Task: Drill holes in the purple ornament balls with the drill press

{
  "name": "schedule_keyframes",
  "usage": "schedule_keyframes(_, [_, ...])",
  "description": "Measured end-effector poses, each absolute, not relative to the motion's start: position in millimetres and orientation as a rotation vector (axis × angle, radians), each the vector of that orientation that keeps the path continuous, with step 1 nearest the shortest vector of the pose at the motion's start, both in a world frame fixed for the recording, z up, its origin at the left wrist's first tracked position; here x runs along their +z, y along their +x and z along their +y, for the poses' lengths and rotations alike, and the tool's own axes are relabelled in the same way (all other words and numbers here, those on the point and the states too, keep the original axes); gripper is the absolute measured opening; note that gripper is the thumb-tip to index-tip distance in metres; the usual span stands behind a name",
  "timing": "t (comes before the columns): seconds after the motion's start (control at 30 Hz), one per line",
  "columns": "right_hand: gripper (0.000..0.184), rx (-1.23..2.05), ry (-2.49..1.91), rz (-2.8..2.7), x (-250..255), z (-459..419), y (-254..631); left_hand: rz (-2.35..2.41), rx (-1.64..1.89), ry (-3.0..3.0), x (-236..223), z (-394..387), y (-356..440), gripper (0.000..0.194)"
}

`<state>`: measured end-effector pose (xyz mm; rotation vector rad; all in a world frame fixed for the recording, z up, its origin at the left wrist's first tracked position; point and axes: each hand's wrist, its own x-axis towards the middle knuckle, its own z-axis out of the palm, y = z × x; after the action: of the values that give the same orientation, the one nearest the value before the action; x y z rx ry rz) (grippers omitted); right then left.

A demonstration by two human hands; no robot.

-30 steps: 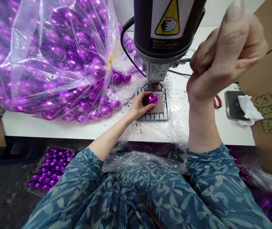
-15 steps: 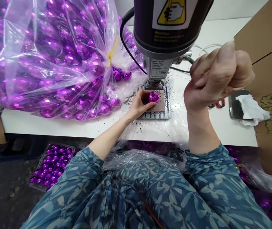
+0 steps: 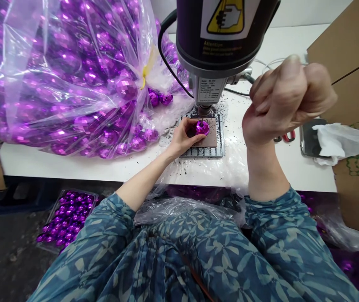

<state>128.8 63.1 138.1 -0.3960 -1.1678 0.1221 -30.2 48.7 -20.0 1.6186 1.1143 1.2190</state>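
Observation:
My left hand (image 3: 186, 136) pinches a shiny purple faceted ball (image 3: 202, 128) between thumb and fingers. It holds the ball on a brown board (image 3: 211, 139) that lies on a grey slotted metal plate (image 3: 220, 152). The bit of a drill press (image 3: 210, 87) comes down onto the ball's top; how deep it sits I cannot tell. On the right, my right hand (image 3: 288, 100) is raised in a fist around the press's lever (image 3: 247, 77). Only a short piece of that lever shows beside the spindle housing; the fingers hide the rest.
A big clear bag (image 3: 72, 84) of purple balls fills the table's left. Dark shavings surround the plate. At right are a phone (image 3: 309, 136), white tissue (image 3: 330, 140), red-handled tool (image 3: 289, 136) and cardboard box (image 3: 352, 180). Below left sits a tray of balls (image 3: 67, 218).
The white tissue at the right now stretches farther right, over the box's printed side. Both hands, the ball and the drill press look almost unchanged.

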Motion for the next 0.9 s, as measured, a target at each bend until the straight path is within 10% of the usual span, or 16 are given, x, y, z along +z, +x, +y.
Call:
schedule_keyframes(0.57, [0.077,0.062,-0.379,-1.221,103.1,63.2,138.3,1.103,1.217,1.573,-16.7,49.9,-28.4,0.049])
schedule_keyframes(0.9, [0.059,0.533,-0.590,-1.093,212.3,80.6,123.8,1.223,1.304,1.603,-15.6,39.6,-24.8,0.052])
